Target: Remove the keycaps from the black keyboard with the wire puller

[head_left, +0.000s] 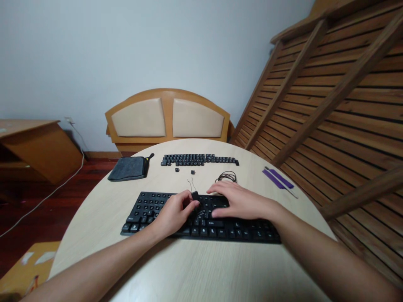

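Observation:
A black keyboard (201,233) lies on the round table, several of its keycaps off at the far left part. My left hand (174,212) rests over the middle of it, thumb and fingers closed on a wire keycap puller (195,195). The puller's black handle is in the grip and its two thin wires point away from me. My right hand (241,201) is over the right part of the keyboard, thumb and fingers apart, holding nothing that I can see. Beyond the keyboard, loose black keycaps (190,160) sit in rows, with two single keycaps (193,172) nearer.
A coiled black cable (227,176) lies behind my right hand. A folded dark grey cloth (128,168) is at the table's left. Purple strips (278,178) and a thin metal tool lie at the right. A wooden slatted frame (340,100) leans beside the table (220,268).

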### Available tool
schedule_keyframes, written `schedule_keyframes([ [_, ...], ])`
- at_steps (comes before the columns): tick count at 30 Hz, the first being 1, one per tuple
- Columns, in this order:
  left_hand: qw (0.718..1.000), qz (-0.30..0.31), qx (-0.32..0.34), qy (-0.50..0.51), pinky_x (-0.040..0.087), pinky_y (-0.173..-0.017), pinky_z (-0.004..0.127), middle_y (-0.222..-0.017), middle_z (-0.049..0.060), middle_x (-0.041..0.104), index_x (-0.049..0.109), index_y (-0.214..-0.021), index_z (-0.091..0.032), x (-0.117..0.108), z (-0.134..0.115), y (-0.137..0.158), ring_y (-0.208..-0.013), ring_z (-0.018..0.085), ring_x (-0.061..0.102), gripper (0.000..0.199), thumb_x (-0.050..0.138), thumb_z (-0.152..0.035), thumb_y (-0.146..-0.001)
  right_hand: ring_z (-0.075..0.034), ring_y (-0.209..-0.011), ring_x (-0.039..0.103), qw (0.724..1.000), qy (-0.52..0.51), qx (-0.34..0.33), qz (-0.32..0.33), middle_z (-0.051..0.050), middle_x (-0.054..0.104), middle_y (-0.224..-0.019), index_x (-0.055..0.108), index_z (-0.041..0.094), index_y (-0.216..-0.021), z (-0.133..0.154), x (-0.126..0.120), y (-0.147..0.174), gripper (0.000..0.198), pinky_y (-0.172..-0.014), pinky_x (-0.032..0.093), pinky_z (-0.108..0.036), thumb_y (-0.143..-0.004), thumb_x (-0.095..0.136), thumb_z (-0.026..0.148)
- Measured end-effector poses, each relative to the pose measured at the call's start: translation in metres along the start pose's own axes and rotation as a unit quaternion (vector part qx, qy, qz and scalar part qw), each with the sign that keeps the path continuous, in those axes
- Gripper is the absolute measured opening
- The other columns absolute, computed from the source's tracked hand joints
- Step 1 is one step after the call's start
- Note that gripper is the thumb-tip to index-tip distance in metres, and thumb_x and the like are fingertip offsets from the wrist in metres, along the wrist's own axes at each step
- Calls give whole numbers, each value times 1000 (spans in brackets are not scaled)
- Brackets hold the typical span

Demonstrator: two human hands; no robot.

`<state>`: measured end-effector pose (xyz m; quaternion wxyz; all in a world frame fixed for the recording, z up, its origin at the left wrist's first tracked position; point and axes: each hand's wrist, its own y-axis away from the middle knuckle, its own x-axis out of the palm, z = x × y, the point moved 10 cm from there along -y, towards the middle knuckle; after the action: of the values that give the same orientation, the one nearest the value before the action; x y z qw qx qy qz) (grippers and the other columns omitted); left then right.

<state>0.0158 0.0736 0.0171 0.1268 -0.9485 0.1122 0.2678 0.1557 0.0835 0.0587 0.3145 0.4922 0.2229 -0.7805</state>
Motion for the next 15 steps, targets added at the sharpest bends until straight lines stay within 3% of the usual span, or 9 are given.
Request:
schedule_keyframes([
  [2, 1000, 0, 0, 9, 38, -62, 27, -68, -2, 58, 57, -77, -17, 0, -1, 0, -65, 15, 51, 21, 56, -34, -91, -35, -132, 40, 999, -15, -12, 30, -11, 48, -144, 48, 25, -140, 5, 14, 19, 87, -110, 32, -50, -67, 74, 64],
  [4, 1000, -3, -3, 29, 38, -62, 27, -69, -2, 58, 57, -79, -17, -1, 0, -1, -65, 15, 51, 22, 56, -35, -91, -37, -138, 31, 999, -24, -12, 44, -11, 37, -152, 42, 25, -146, 6, 27, 29, 97, -113, 26, -54, -64, 75, 66],
  [7, 999, -3, -1, 53, 39, -63, 26, -70, -1, 59, 58, -80, -17, 0, -2, 0, -66, 15, 52, 23, 55, -36, -92, -36, -140, 28, 999, -30, -6, 37, -11, 33, -154, 42, 23, -145, 4, 38, 34, 93, -114, 25, -54, -68, 74, 63],
  [15, 999, 16, 8, 45, 37, -63, 25, -66, -3, 53, 56, -74, -17, 4, -13, 1, -66, 14, 48, 25, 54, -33, -92, -32, -137, 30, 999, -39, -14, -9, -10, 41, -150, 48, 21, -142, 8, 42, 27, 89, -114, 27, -51, -67, 77, 60],
])
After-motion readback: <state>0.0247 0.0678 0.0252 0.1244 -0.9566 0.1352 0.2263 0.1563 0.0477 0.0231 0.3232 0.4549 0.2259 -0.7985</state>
